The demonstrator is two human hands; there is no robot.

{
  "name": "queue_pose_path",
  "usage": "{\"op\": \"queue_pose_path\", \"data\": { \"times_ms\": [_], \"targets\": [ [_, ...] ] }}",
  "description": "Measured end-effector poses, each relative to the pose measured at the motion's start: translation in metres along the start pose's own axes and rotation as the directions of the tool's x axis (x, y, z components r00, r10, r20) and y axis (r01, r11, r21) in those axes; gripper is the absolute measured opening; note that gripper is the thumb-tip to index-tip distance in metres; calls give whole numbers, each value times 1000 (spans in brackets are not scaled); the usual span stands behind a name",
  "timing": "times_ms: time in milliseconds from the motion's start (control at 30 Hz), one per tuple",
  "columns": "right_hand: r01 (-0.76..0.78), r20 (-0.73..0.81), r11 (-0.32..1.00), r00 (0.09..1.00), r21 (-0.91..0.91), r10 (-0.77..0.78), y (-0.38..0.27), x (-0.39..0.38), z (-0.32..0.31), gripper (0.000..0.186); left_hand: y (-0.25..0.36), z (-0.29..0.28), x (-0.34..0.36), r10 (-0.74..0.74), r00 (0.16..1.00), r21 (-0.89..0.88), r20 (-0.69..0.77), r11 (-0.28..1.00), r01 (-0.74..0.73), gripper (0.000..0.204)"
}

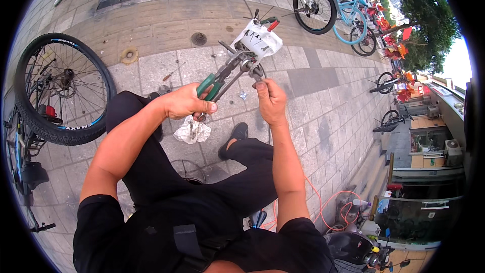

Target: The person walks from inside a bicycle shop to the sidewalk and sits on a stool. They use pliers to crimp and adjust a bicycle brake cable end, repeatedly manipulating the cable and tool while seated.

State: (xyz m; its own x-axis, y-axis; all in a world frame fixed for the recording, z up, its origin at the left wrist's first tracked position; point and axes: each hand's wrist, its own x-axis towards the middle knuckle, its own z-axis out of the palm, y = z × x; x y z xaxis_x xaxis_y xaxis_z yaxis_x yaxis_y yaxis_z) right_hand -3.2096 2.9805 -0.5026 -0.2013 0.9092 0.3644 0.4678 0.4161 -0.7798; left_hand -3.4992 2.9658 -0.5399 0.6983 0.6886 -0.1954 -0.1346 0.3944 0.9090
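Observation:
My left hand (pixel 189 102) is closed round green-handled pliers (pixel 216 85), and a long metal bar, perhaps a wrench, runs alongside them. Their dark metal ends reach up toward a white plastic tub (pixel 267 43) filled with tools. Beside the tub's near edge, my right hand (pixel 272 102) pinches a small grey metal piece (pixel 257 73) between thumb and fingers; its exact kind is unclear. A red-and-green-handled tool (pixel 273 24) sticks out of the tub. Below my left hand, a crumpled white rag or paper (pixel 193 130) lies on the paving.
A bicycle wheel (pixel 65 130) with a thick black tyre stands at my left, with bike parts behind it. Small loose parts and a screwdriver (pixel 167 78) lie on the paving. Parked bicycles (pixel 315 9) stand far right. An orange hose (pixel 317 192) and a scooter (pixel 348 247) are lower right.

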Motion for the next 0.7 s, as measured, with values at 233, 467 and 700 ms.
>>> {"op": "queue_pose_path", "data": {
  "times_ms": [233, 467, 700],
  "targets": [
    [-82, -45, 994, 995, 68, 86, 2, -6, 12, 33, -2, 0, 1, 10, 999, 48, -52, 999, -8, 29],
    [-321, -4, 807, 928, 496, 372, -5, -23, 56, 47, -8, 8, 10, 173, 948, 347, -266, 935, -73, 37],
    [-332, 48, 626, 903, 706, 426, -20, -22, 80, 48, -16, 10, 8, 286, 891, 449, -352, 887, -107, 37]
  ]
}}
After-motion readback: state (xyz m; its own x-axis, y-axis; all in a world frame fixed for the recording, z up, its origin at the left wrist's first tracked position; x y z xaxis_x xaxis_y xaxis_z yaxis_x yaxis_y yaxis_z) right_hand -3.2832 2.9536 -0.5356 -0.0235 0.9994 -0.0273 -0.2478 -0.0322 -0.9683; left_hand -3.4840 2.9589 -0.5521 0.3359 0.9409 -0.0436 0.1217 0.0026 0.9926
